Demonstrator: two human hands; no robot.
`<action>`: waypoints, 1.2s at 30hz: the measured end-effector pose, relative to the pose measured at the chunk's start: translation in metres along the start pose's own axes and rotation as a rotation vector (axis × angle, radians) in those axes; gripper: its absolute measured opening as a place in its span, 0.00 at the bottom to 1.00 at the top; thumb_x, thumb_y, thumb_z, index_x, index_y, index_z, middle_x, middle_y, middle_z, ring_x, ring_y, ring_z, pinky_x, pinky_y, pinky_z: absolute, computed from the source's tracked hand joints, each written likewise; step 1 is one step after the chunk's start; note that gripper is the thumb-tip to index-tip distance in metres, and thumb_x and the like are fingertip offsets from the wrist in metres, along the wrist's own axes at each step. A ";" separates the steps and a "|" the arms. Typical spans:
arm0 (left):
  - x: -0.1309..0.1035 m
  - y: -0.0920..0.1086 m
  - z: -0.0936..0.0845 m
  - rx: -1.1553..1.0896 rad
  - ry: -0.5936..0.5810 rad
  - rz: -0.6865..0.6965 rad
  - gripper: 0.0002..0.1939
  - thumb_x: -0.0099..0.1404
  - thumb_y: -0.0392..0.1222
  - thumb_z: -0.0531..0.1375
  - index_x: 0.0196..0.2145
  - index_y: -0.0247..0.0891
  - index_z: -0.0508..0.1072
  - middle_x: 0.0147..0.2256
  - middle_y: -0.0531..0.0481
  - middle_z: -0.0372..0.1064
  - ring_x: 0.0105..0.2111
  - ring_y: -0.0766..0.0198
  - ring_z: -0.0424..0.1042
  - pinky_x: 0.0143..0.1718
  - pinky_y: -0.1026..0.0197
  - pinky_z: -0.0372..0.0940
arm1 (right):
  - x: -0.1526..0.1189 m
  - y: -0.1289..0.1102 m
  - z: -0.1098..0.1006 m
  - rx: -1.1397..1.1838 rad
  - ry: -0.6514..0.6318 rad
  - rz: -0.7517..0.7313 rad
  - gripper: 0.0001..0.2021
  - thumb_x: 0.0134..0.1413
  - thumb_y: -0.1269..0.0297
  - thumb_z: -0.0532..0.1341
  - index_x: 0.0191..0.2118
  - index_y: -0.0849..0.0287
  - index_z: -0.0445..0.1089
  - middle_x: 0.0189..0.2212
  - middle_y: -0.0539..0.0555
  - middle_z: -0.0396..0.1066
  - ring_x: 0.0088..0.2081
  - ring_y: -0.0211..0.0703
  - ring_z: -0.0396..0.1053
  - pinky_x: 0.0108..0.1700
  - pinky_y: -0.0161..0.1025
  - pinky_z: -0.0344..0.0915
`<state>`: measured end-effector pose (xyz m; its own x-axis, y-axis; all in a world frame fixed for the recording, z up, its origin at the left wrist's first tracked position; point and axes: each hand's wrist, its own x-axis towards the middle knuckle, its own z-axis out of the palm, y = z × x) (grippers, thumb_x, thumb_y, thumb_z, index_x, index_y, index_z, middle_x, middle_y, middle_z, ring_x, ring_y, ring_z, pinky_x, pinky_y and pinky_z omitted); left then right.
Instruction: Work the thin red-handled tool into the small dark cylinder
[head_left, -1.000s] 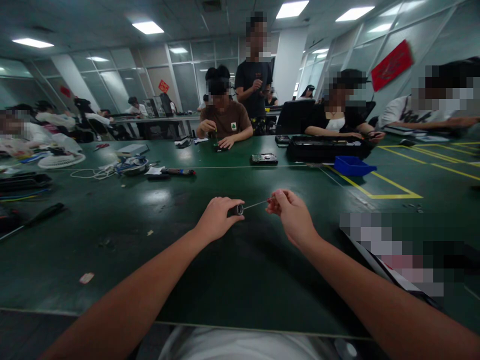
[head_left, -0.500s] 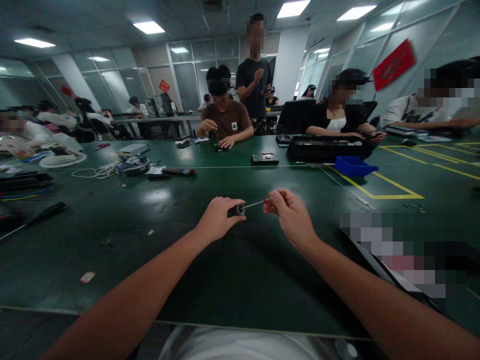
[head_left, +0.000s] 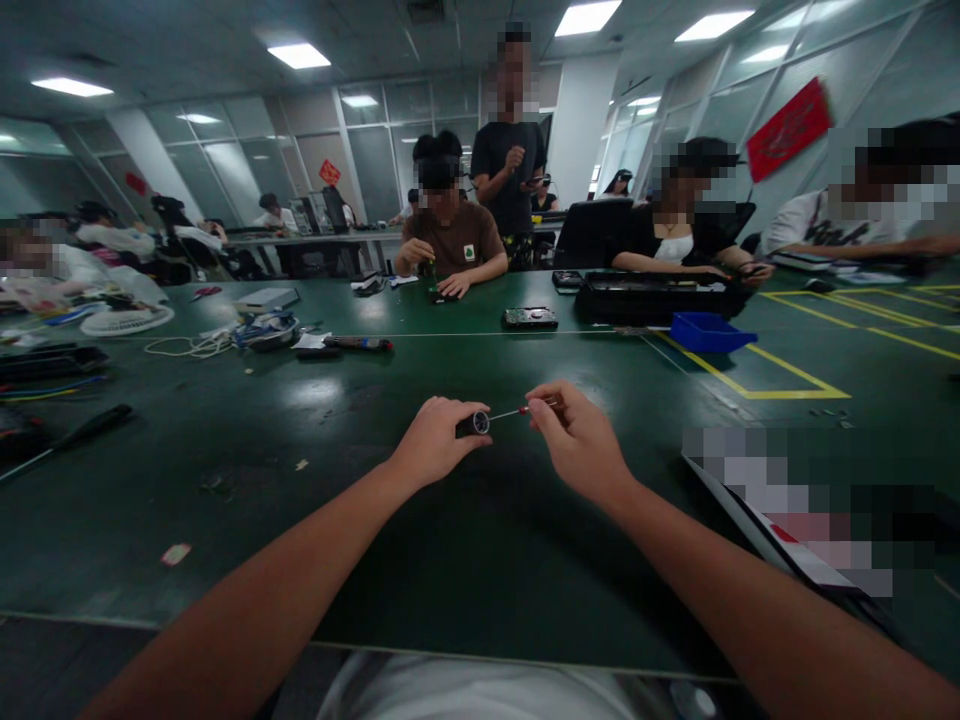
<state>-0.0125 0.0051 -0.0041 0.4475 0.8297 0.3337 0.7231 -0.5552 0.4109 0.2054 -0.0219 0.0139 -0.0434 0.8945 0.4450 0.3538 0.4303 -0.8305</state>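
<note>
Between the thumb and fingers of my left hand (head_left: 436, 438) lies a small black cylindrical part (head_left: 475, 424) with a silver-rimmed round end that faces right. My right hand (head_left: 581, 435) pinches a slim screwdriver (head_left: 504, 414), whose thin metal shaft points left at that round end. A red piece shows at the fingertips; the fingers hide most of the handle. The tip appears to reach the round face, but I cannot tell if it touches. Both hands are held over the green tabletop (head_left: 480, 560).
Ahead sits a hard drive (head_left: 530, 317), with a blue bin (head_left: 711, 332) and a long black housing (head_left: 660, 298) to its right. Cables (head_left: 199, 345) and a screwdriver (head_left: 82, 432) lie on the left. Co-workers sit across the table; a person stands behind them.
My right hand's fingers have shifted on the screwdriver, and its red piece has moved slightly left. The left hand keeps its hold on the black part, turned slightly.
</note>
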 end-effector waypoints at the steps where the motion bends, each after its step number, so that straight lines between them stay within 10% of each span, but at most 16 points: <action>1: 0.000 0.000 0.000 0.000 0.000 0.000 0.20 0.64 0.47 0.67 0.53 0.43 0.74 0.46 0.48 0.77 0.47 0.54 0.72 0.52 0.49 0.61 | -0.001 0.001 0.000 0.007 -0.011 -0.018 0.06 0.61 0.61 0.59 0.40 0.54 0.71 0.32 0.52 0.76 0.34 0.45 0.73 0.36 0.42 0.64; 10: 0.000 0.002 -0.001 -0.005 -0.003 -0.025 0.20 0.64 0.46 0.67 0.53 0.43 0.74 0.47 0.47 0.76 0.47 0.53 0.72 0.52 0.48 0.62 | -0.001 0.004 0.001 -0.044 0.011 0.004 0.09 0.65 0.56 0.55 0.42 0.52 0.70 0.31 0.51 0.74 0.31 0.44 0.69 0.35 0.42 0.61; 21: 0.001 0.003 -0.008 0.163 0.060 0.068 0.19 0.67 0.41 0.64 0.55 0.47 0.74 0.50 0.47 0.74 0.53 0.52 0.68 0.63 0.39 0.51 | 0.014 0.020 0.006 0.557 0.122 0.415 0.15 0.53 0.47 0.64 0.32 0.54 0.69 0.27 0.51 0.69 0.28 0.42 0.67 0.34 0.44 0.71; 36: 0.001 -0.001 -0.007 0.173 0.046 0.013 0.19 0.66 0.42 0.65 0.54 0.46 0.74 0.49 0.47 0.75 0.51 0.52 0.69 0.60 0.41 0.55 | 0.011 0.018 0.008 0.477 0.148 0.336 0.13 0.56 0.50 0.63 0.34 0.55 0.70 0.31 0.52 0.73 0.32 0.42 0.72 0.38 0.43 0.73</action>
<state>-0.0164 0.0061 0.0012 0.4356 0.8169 0.3781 0.7990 -0.5443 0.2554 0.2036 -0.0039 0.0013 0.1407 0.9793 0.1453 -0.1345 0.1643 -0.9772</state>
